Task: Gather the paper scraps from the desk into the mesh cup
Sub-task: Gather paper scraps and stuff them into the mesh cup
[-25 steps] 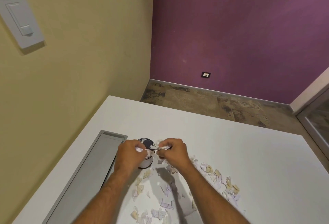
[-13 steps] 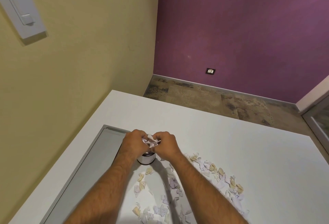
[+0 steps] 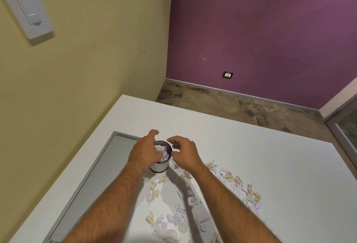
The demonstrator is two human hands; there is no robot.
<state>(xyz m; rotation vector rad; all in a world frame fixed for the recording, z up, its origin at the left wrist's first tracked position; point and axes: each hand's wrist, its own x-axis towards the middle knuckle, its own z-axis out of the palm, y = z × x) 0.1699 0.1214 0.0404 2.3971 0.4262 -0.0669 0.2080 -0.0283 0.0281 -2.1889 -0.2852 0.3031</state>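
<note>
1. the cup (image 3: pixel 163 158) is standing upright on the white table (image 3: pixel 270 165), just beside the grey panel (image 3: pixel 92 181) set into the table's left side.
2. white scraps are lying crumpled inside the cup, showing through its open top, and its rim is dark.
3. the left hand (image 3: pixel 145 151) is hovering over the cup's left rim, covering part of it, with fingers loosely spread and nothing gripped; whether it is touching the cup cannot be told.
4. the right hand (image 3: pixel 184 153) is hanging just to the right of the cup, fingers curled but apart, holding nothing.
5. both forearms are reaching in from the bottom edge, casting a shadow on the table between them.
6. more scraps (image 3: pixel 237 183), white, lilac and tan, are lying loose on the table in a curved band running from near the cup to the right and down toward the near edge.
7. a smaller group is sitting between the forearms and near the bottom edge.
8. a switch (image 3: pixel 27 9) is hanging on the yellow wall at upper left, and an outlet (image 3: pixel 227 74) is sitting low on the purple wall.
</note>
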